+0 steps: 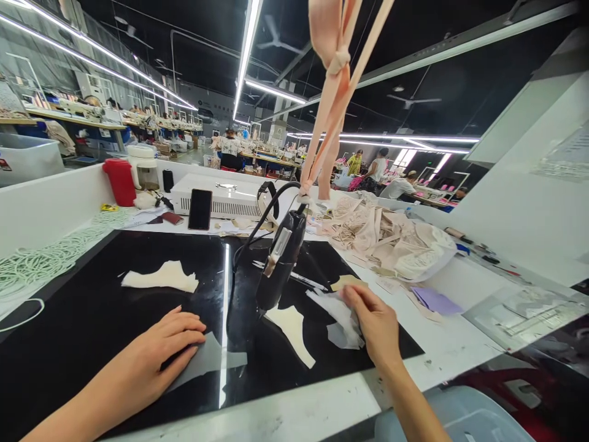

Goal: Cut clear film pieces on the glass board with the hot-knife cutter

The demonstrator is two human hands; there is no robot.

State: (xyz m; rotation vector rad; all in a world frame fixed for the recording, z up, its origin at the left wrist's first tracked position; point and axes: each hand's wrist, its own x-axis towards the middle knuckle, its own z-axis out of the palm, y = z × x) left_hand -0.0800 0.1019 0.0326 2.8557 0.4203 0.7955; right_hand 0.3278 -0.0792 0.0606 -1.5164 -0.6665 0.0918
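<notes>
In the head view, a left hand (168, 353) lies flat on a gray sheer piece (216, 357) near the black mat's (69, 344) front edge; the right hand (375, 316) pinches white sheer fabric (340, 313) toward the right edge. Mat shows on both sides of a cream cutout (294, 337) between them.

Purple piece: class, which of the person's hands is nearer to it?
Right. The right hand is left of the purple piece, not touching; the left hand lies farther left, over the black surface.
</notes>
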